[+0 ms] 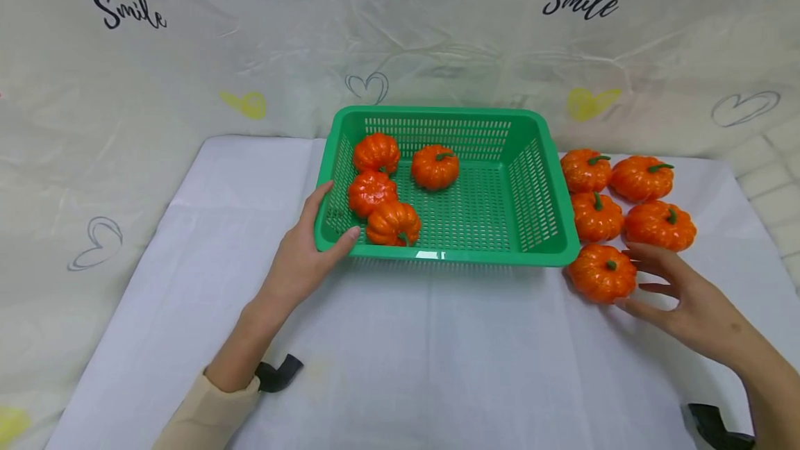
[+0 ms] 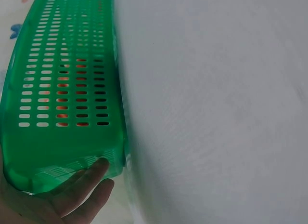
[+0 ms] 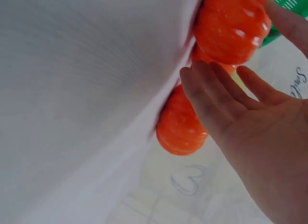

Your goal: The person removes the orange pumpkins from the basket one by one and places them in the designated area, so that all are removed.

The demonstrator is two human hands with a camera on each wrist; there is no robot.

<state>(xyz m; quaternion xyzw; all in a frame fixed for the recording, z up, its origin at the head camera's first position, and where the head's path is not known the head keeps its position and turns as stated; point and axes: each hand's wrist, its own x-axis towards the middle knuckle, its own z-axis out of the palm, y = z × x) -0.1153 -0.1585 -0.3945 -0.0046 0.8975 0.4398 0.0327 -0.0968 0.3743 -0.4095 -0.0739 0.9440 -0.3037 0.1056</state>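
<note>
A green plastic basket (image 1: 437, 255) sits on the white-covered table with several small orange pumpkins (image 1: 435, 167) toward its left side. My left hand (image 1: 300, 252) holds the front left corner of the basket, thumb over the front rim and fingers along the short side; in the left wrist view, fingers (image 2: 79, 190) lie against the outer wall. To the right of the basket, my right hand (image 1: 694, 304) reaches around the nearest pumpkin (image 1: 603, 273), thumb and fingers spread at its right side. The right wrist view shows this pumpkin (image 3: 233, 29) beyond fairly straight fingers (image 3: 211, 101).
Several more pumpkins (image 1: 660, 225) stand in a cluster along the basket's right side. Behind the table hangs a pale printed sheet (image 1: 437, 33). Black straps (image 1: 279, 373) show near both wrists. The white tablecloth (image 1: 437, 367) spreads in front of the basket.
</note>
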